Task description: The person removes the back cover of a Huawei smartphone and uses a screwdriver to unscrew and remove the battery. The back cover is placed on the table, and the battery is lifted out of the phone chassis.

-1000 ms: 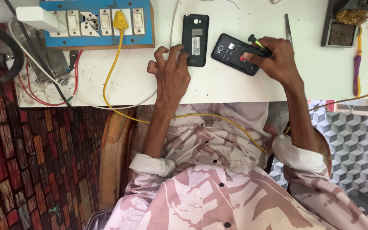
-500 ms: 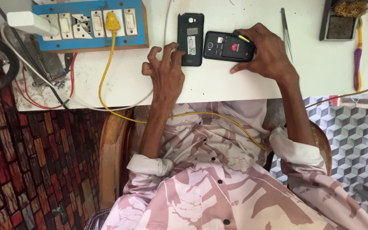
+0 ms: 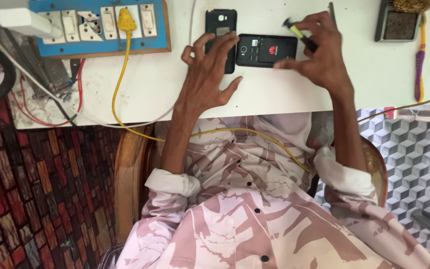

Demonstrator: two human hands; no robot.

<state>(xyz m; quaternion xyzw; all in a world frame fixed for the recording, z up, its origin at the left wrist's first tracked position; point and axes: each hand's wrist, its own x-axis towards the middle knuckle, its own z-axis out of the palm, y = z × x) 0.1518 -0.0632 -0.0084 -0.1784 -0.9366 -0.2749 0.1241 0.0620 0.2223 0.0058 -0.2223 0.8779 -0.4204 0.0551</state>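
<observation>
Two black phones lie back-up on the white table (image 3: 274,94). One phone (image 3: 219,30) stands lengthwise, the other phone (image 3: 260,50) lies crosswise right beside it. My left hand (image 3: 207,74) has spread fingers, its tips resting on the edges of both phones. My right hand (image 3: 319,55) grips a small screwdriver (image 3: 302,36) with a yellow-and-black handle, its tip raised above the crosswise phone, while a finger presses that phone's lower right edge.
A blue switchboard (image 3: 100,25) with a yellow plug (image 3: 125,21) and yellow cable sits at the table's left. A white adapter (image 3: 21,17) and loose wires lie beside it. A dark tray (image 3: 401,22), a brush and hand tools (image 3: 419,55) occupy the right.
My right hand has turned the second phone from tilted to crosswise and set it down against the first phone. My left hand's fingers have spread onto both phones.
</observation>
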